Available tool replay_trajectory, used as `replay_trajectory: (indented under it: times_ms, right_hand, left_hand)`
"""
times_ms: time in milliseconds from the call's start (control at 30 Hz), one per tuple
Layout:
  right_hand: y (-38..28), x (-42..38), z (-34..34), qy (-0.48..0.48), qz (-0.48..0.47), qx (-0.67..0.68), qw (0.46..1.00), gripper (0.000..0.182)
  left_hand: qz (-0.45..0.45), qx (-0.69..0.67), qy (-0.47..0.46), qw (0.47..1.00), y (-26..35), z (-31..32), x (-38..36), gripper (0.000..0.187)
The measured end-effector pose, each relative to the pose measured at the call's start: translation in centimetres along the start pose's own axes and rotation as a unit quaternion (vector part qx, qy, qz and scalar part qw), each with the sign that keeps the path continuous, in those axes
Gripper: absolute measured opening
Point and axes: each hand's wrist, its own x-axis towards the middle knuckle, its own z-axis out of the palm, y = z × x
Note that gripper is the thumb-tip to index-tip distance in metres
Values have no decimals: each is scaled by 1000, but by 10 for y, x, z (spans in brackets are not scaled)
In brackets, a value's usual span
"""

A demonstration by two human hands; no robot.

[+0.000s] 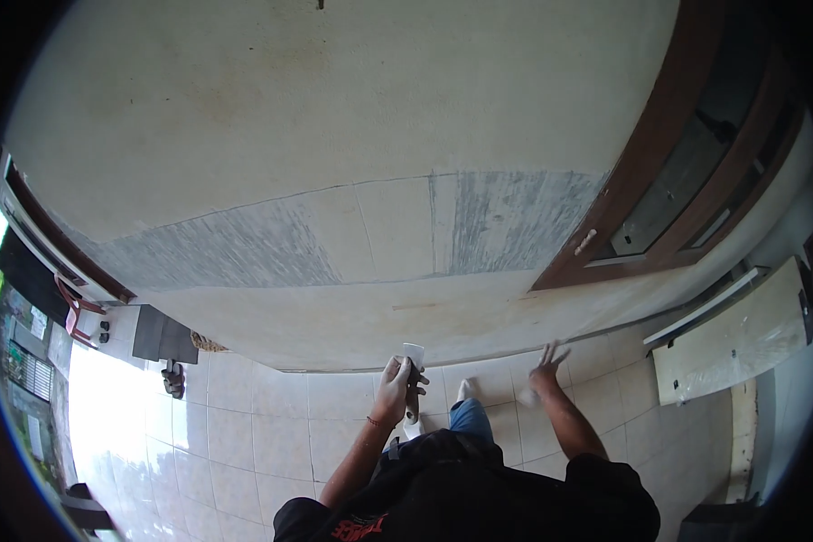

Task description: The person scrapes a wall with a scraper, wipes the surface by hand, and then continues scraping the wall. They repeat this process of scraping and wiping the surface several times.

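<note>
My left hand [395, 390] is closed around the dark handle of a scraper [414, 354], whose pale flat blade points up toward the wall. On the right, my right hand [546, 369] is held out over the floor with its fingers spread and nothing in it; a pale blur shows beside its wrist. In front stands a cream wall [352, 99] crossed by a band of streaky grey patches [506, 217], with a plain cream part between them.
A brown-framed window [686, 172] is set in the wall at right. A plastic-covered panel [732, 348] leans at far right. Sandals [172, 379], a grey block [164, 336] and a reddish chair [79, 312] are at left. My feet stand on the tiled floor [280, 425].
</note>
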Motion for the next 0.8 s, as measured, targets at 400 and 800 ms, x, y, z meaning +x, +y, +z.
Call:
replay_trajectory:
  times_ms: [400, 800]
  right_hand:
    - [-137, -4, 45, 165, -313, 499, 791, 36]
    - [-190, 13, -60, 402, -309, 599, 619, 21]
  left_hand:
    - [53, 166, 28, 984, -9, 11, 38, 24]
    - [32, 202, -110, 973, 19, 60, 79, 23]
